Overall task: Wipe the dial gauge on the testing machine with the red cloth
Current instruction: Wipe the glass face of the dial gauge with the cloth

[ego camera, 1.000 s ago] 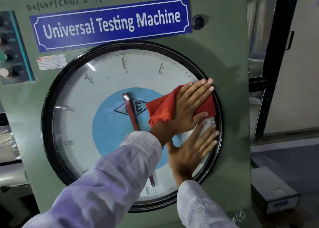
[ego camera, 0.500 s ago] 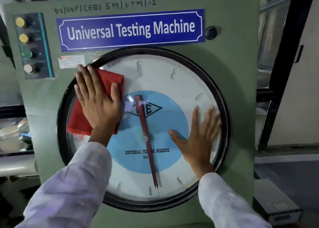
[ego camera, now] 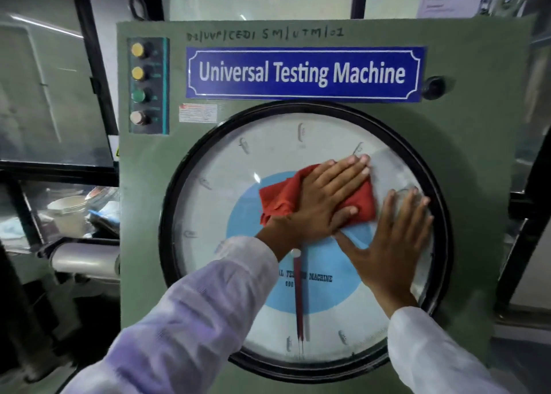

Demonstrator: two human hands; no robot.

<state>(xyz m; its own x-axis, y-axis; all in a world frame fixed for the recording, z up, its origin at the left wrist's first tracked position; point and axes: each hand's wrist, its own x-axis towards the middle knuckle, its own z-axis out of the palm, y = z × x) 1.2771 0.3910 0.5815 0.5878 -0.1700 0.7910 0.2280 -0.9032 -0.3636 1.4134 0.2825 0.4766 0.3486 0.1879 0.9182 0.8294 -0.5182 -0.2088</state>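
Observation:
The dial gauge [ego camera: 238,184], a large round white face with a blue centre, a red pointer and a black rim, fills the green front of the testing machine [ego camera: 143,214]. My left hand [ego camera: 325,199] lies flat on the red cloth [ego camera: 280,198] and presses it against the glass, just right of and above the centre. My right hand [ego camera: 387,244] rests flat with spread fingers on the glass at the right side, touching the cloth's lower right corner. The pointer's upper part is hidden behind my left hand and sleeve.
A blue "Universal Testing Machine" sign [ego camera: 302,73] sits above the dial. A column of round buttons [ego camera: 138,84] is at the panel's upper left, a black knob [ego camera: 432,87] at upper right. A bench with a white bucket [ego camera: 70,211] lies to the left.
My left hand has swept the red cloth from the dial's upper left edge across to right of centre. My right hand has stayed on the right side of the glass.

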